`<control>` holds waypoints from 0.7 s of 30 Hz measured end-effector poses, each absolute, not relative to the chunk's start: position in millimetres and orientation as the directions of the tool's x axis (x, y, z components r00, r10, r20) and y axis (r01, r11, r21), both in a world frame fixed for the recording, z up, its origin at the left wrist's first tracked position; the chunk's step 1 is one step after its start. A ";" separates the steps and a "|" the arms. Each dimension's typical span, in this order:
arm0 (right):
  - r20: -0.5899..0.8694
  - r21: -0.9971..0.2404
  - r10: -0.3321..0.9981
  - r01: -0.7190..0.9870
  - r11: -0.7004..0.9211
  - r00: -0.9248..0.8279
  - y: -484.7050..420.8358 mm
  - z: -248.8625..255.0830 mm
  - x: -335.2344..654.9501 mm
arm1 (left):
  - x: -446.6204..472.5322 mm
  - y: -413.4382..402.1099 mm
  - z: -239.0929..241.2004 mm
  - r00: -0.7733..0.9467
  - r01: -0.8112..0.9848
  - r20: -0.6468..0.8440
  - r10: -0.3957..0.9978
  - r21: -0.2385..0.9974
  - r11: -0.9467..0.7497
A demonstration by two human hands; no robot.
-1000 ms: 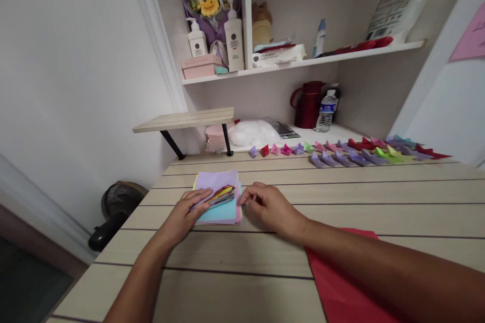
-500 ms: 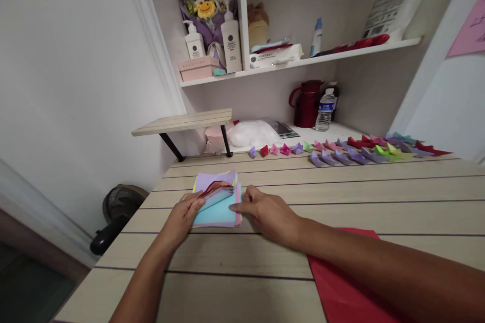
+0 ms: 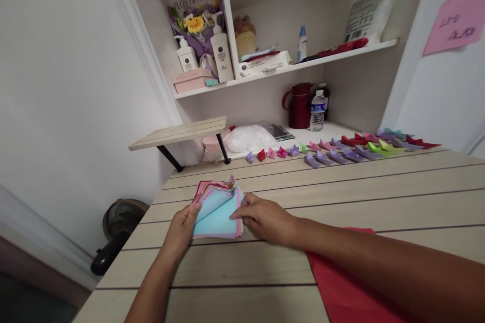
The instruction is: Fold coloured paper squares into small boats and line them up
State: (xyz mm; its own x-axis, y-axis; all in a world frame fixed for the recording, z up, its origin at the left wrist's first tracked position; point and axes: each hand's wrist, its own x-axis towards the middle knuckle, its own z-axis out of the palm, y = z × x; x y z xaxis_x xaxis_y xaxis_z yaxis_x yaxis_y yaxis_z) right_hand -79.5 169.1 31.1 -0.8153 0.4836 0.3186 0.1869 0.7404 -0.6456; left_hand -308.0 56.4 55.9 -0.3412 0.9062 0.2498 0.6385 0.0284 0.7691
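A stack of coloured paper sheets (image 3: 215, 222) lies at the middle left of the table, a light-blue sheet facing up. My left hand (image 3: 184, 224) grips the stack's left side, thumb on top, holding back a bent-up layer of pink, red and blue sheets. At the right edge my right hand (image 3: 261, 217) pinches the sheets between thumb and index finger; how many it holds cannot be made out. Beneath my right forearm lies a large red sheet (image 3: 341, 282).
Folded paper boats (image 3: 350, 154) in several colours line the table's back edge. A small raised wooden shelf (image 3: 178, 131) stands at the back left. Behind are a white plastic bag (image 3: 250, 139), a dark red jug (image 3: 300, 106) and a water bottle (image 3: 317, 111).
The upper sheets under my left hand have been turned back further, so red and pink ones show on top. My right hand's fingers have closed on the stack's right edge. The view has tilted.
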 end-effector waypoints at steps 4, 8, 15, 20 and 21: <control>0.237 -0.805 0.603 0.193 0.560 -0.761 178.3 33.6 -84.3 | -308.6 55.0 57.4 -0.321 0.657 0.256 0.912 0.754 0.019; 0.011 -0.936 0.751 0.257 0.240 -0.661 188.3 38.6 -84.2 | -311.5 54.9 58.9 -0.263 0.695 0.271 0.926 0.719 -0.013; -0.274 -0.947 0.717 0.309 -0.086 -0.641 192.9 52.0 -93.2 | -319.2 54.4 51.7 -0.116 0.783 0.289 0.950 0.615 -0.091; -0.343 -0.932 0.690 0.320 -0.167 -0.637 193.9 62.1 -109.6 | -323.7 53.8 45.3 -0.040 0.812 0.286 0.957 0.568 -0.135; -0.347 -0.932 0.696 0.315 -0.181 -0.629 194.9 63.4 -111.8 | -323.4 53.8 45.1 -0.032 0.812 0.282 0.959 0.567 -0.140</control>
State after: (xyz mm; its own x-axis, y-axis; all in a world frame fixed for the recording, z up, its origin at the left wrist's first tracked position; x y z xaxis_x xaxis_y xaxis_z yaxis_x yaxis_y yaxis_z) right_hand -111.8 194.9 63.4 -0.6285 0.6959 -0.3474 0.3149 -0.1808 -0.9318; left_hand -323.4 53.8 45.1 -0.0322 0.9589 0.2819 0.8117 -0.1395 0.5672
